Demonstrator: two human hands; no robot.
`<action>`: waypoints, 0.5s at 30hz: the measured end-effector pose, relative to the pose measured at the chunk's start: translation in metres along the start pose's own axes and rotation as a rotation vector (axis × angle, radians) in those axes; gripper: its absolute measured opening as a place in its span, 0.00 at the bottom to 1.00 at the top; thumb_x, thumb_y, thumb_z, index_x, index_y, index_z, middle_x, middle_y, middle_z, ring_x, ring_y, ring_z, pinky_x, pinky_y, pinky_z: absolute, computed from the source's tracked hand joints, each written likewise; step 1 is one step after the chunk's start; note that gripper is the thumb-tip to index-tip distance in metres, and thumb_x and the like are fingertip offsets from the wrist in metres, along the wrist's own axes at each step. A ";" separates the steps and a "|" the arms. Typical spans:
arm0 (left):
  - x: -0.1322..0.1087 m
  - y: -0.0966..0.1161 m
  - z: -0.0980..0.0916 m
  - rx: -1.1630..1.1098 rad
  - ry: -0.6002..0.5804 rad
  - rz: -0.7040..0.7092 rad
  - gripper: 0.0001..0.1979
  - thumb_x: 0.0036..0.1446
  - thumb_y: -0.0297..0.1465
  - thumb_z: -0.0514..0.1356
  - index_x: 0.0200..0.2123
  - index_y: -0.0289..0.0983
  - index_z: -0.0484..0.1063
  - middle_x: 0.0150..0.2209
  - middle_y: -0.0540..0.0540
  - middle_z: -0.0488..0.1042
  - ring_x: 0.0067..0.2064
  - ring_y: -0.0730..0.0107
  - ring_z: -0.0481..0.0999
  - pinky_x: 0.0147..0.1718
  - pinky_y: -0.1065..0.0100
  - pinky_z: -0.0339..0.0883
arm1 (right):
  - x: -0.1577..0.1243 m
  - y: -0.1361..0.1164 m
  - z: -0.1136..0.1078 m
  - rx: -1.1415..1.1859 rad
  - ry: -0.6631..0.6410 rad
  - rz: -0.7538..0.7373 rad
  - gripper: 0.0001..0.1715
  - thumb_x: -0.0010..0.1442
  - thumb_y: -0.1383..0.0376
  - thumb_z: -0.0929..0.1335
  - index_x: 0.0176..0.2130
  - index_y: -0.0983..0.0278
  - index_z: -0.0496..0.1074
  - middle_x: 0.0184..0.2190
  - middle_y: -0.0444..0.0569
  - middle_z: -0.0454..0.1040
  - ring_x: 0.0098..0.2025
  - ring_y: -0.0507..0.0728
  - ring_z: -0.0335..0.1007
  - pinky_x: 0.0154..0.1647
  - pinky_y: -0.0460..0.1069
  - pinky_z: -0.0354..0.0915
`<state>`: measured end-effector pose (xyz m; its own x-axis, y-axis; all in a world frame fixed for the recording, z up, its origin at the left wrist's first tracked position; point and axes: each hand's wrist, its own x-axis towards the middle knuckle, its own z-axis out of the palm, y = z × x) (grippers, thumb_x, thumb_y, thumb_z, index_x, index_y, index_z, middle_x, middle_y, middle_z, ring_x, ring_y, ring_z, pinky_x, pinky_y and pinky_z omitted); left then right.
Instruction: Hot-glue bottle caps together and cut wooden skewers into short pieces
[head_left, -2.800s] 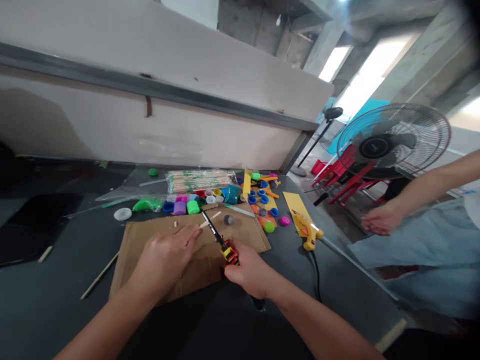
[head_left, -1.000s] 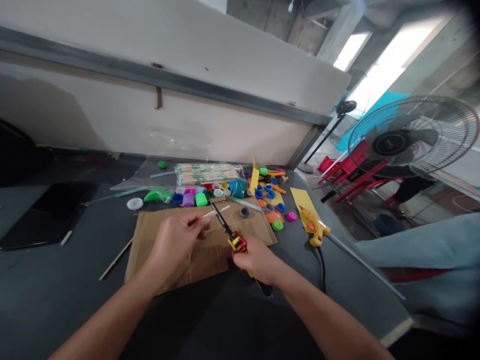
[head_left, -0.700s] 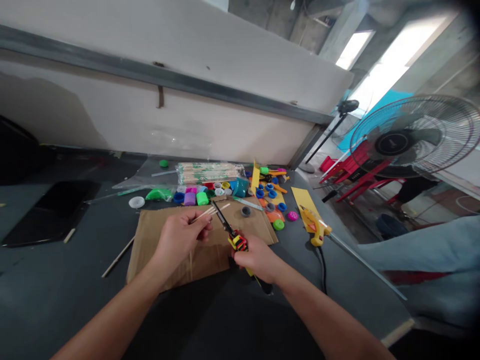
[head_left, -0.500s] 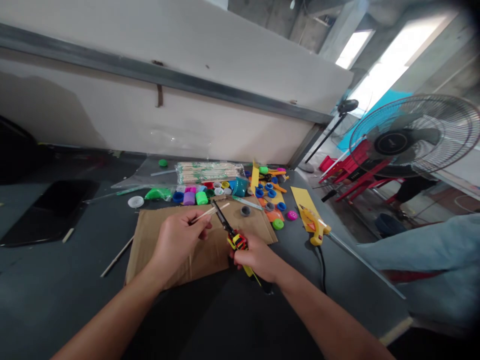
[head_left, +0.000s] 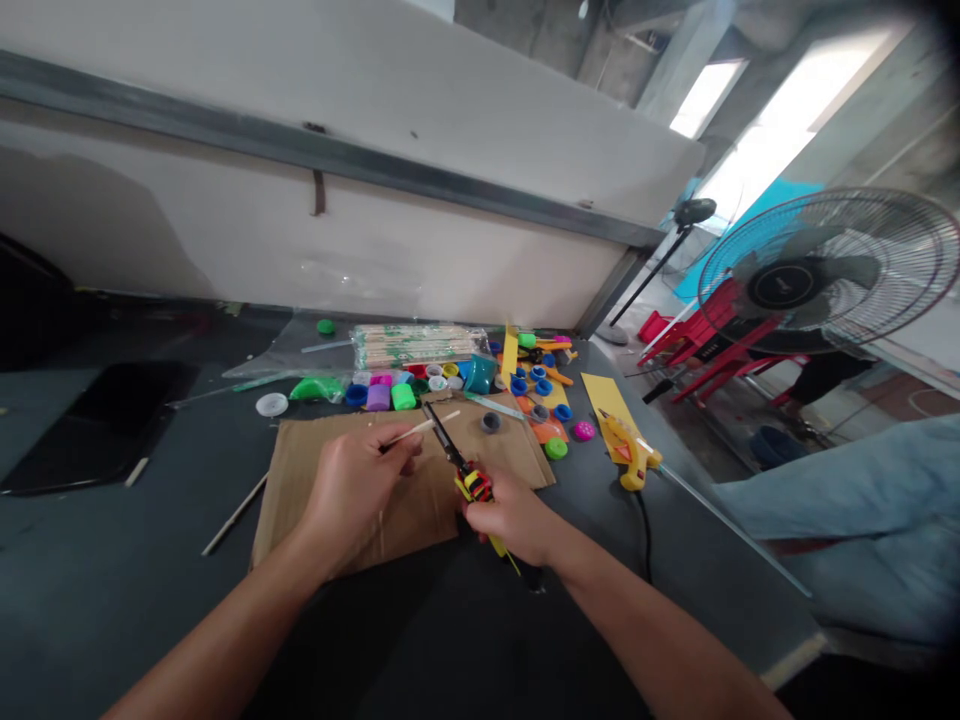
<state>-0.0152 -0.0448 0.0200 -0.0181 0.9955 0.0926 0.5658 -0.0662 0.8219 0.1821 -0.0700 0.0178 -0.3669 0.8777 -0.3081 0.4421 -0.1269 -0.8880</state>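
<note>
A thin pale wooden stick (head_left: 417, 430) is pinched between the thumb and fingers of my left hand (head_left: 360, 470). My right hand (head_left: 510, 515) is wrapped around a long-nosed tool (head_left: 474, 485) with a narrow dark front and a yellow, red and black body; its exact kind is unclear. The stick crosses the tool's dark nose near the tip; whether they touch I cannot tell. Beneath both hands lies a flat sheet of brown cardboard (head_left: 300, 500). A grey bottle cap (head_left: 491, 423) rests on it, right of the tool.
Behind the cardboard are a plastic-wrapped bundle of wooden sticks (head_left: 420, 345) and several coloured caps (head_left: 379, 395). A yellow glue gun (head_left: 636, 465) with a black cord lies at right. A dark phone-like slab (head_left: 97, 425) is at left. Beyond the table stands a fan (head_left: 787, 285), near a person's denim-clad leg (head_left: 840, 490).
The pale stick has shifted slightly at the tool's nose and now looks like a single line rather than two. Both hands keep nearly the same position and grip.
</note>
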 end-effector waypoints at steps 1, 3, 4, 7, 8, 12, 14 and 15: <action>0.000 0.000 0.000 -0.019 -0.004 -0.019 0.14 0.56 0.40 0.56 0.26 0.40 0.77 0.20 0.52 0.75 0.24 0.68 0.74 0.24 0.69 0.59 | 0.000 -0.001 0.000 -0.006 0.000 0.001 0.06 0.46 0.69 0.62 0.29 0.62 0.61 0.21 0.39 0.62 0.23 0.50 0.61 0.25 0.45 0.55; 0.002 -0.002 0.002 -0.088 -0.028 -0.054 0.15 0.56 0.41 0.56 0.26 0.39 0.77 0.20 0.51 0.75 0.25 0.67 0.75 0.25 0.69 0.61 | 0.001 0.000 0.001 -0.008 -0.002 0.018 0.06 0.46 0.69 0.62 0.30 0.61 0.61 0.20 0.38 0.62 0.23 0.50 0.61 0.25 0.45 0.55; 0.003 -0.003 0.003 -0.148 -0.045 -0.074 0.15 0.55 0.42 0.57 0.27 0.39 0.76 0.20 0.50 0.75 0.25 0.68 0.75 0.25 0.69 0.63 | 0.001 0.000 0.001 -0.004 -0.003 0.030 0.06 0.46 0.69 0.63 0.30 0.61 0.62 0.20 0.38 0.63 0.23 0.51 0.61 0.24 0.46 0.55; 0.007 -0.004 0.005 -0.401 -0.108 -0.160 0.15 0.51 0.43 0.59 0.26 0.36 0.74 0.21 0.50 0.73 0.21 0.71 0.71 0.22 0.69 0.65 | 0.002 0.003 0.002 0.002 0.022 0.043 0.07 0.46 0.68 0.63 0.31 0.62 0.63 0.21 0.39 0.64 0.24 0.51 0.62 0.26 0.46 0.56; 0.008 -0.004 0.006 -0.480 -0.124 -0.194 0.15 0.50 0.43 0.60 0.25 0.35 0.73 0.20 0.50 0.71 0.19 0.73 0.69 0.20 0.69 0.65 | 0.003 0.004 0.003 0.000 0.036 0.033 0.07 0.46 0.68 0.64 0.31 0.62 0.63 0.22 0.39 0.64 0.24 0.51 0.62 0.27 0.46 0.57; 0.007 -0.001 0.007 -0.585 -0.114 -0.234 0.15 0.47 0.41 0.62 0.23 0.35 0.71 0.20 0.51 0.69 0.18 0.76 0.65 0.17 0.71 0.63 | 0.003 0.005 0.005 0.019 0.048 0.012 0.09 0.46 0.69 0.64 0.33 0.62 0.65 0.24 0.40 0.65 0.25 0.50 0.62 0.27 0.45 0.58; 0.005 -0.001 0.007 -0.489 -0.084 -0.182 0.14 0.50 0.41 0.60 0.23 0.35 0.71 0.20 0.51 0.70 0.19 0.75 0.66 0.18 0.72 0.63 | 0.004 0.005 0.004 0.075 0.023 0.043 0.12 0.44 0.69 0.64 0.33 0.62 0.65 0.26 0.41 0.66 0.25 0.50 0.63 0.26 0.45 0.59; 0.004 -0.001 0.008 -0.410 -0.066 -0.147 0.14 0.52 0.40 0.59 0.24 0.35 0.72 0.20 0.51 0.70 0.19 0.75 0.67 0.19 0.72 0.62 | 0.004 0.005 0.004 0.106 0.013 0.059 0.13 0.43 0.69 0.64 0.34 0.63 0.65 0.26 0.41 0.67 0.25 0.50 0.63 0.26 0.44 0.59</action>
<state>-0.0098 -0.0406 0.0151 -0.0133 0.9977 -0.0671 0.1870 0.0684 0.9800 0.1795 -0.0689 0.0103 -0.3321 0.8729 -0.3574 0.3733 -0.2264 -0.8997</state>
